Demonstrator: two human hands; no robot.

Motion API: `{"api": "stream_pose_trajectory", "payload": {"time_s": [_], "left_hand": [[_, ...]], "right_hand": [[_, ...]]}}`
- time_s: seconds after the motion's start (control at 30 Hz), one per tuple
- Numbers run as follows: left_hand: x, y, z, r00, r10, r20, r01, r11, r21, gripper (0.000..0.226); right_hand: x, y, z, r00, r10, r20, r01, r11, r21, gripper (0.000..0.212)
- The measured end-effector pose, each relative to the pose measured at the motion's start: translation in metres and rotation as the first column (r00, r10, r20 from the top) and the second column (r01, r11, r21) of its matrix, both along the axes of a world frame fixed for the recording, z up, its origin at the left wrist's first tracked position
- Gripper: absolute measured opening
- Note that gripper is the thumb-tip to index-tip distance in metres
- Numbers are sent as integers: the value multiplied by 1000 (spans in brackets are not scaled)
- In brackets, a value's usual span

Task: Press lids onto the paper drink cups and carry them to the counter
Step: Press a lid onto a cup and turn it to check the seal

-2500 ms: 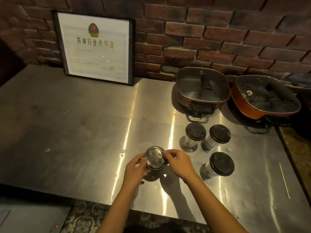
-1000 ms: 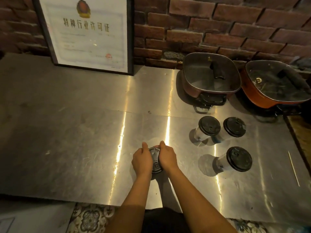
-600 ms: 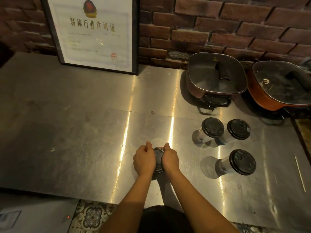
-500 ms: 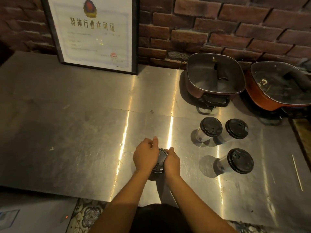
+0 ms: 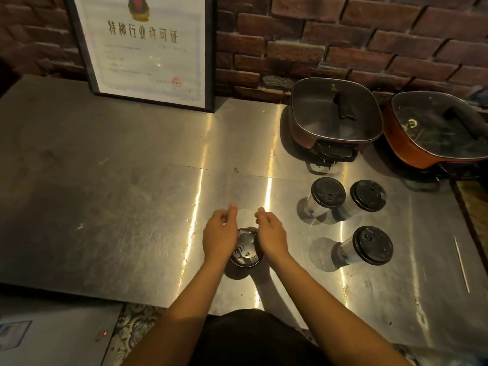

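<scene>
A paper cup with a black lid stands on the steel table near its front edge. My left hand and my right hand hover just over the lid's left and right sides. Their fingers are loosely curled and point away from me, and they hold nothing. The cup's body is hidden under the lid and my hands. To the right stand three more lidded cups: two side by side and one nearer to me.
Two square electric pots with glass lids sit at the back right against the brick wall. A framed certificate leans on the wall at the back left. A thin stick lies near the table's right edge.
My hands were pressed down over the lid with fingers wrapped around its rim. Now the fingers have lifted off and moved forward, and most of the lid shows between my palms.
</scene>
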State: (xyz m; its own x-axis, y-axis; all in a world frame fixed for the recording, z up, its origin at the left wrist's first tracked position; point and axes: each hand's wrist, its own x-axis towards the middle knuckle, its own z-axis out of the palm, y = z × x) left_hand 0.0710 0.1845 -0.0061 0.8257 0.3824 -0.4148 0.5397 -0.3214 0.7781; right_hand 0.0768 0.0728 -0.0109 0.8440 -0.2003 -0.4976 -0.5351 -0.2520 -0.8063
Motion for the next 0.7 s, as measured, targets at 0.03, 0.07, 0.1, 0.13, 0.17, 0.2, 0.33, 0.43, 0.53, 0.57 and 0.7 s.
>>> {"api": "stream_pose_trajectory", "payload": {"time_s": [0.03,0.07,0.1,0.13,0.17,0.2,0.33,0.43,0.53,0.57,0.7], "left_hand": [[-3,-4,-2,998,31,-48,-33,999,-38,55],[-5,-8,-3,995,52,-86,-58,996,-64,58],[-6,-13,-5,991,76,-112,-85,993,-86,60],[-6,-17,-8,987,105,-123,-117,988,-98,60],[-6,-19,-11,982,142,-121,-154,983,-98,59],[-6,-20,-13,977,183,-110,-193,976,-97,58],[-6,-20,-17,965,260,-35,-262,964,-51,52],[-7,-21,-16,964,267,-7,-268,963,-25,50],[-6,-21,-14,969,249,0,-249,968,-18,48],[-5,-20,-14,970,242,7,-241,970,-31,47],[4,-12,-6,986,149,75,-147,989,-34,47]], "right_hand": [[3,5,-2,999,35,-9,-36,999,-18,44],[4,10,-6,998,66,-17,-66,997,-37,46],[5,14,-8,996,89,-25,-91,994,-55,47],[5,17,-11,995,99,-28,-101,992,-73,48],[6,18,-13,994,99,-37,-102,991,-88,49],[6,18,-16,995,93,-44,-97,991,-92,50],[6,16,-23,996,56,-65,-62,993,-102,51],[5,18,-27,998,25,-60,-34,988,-154,50],[5,20,-30,999,-7,-52,-4,980,-198,50],[4,21,-30,998,-24,-50,14,979,-203,50],[0,29,-27,972,-210,-107,194,971,-143,55]]}}
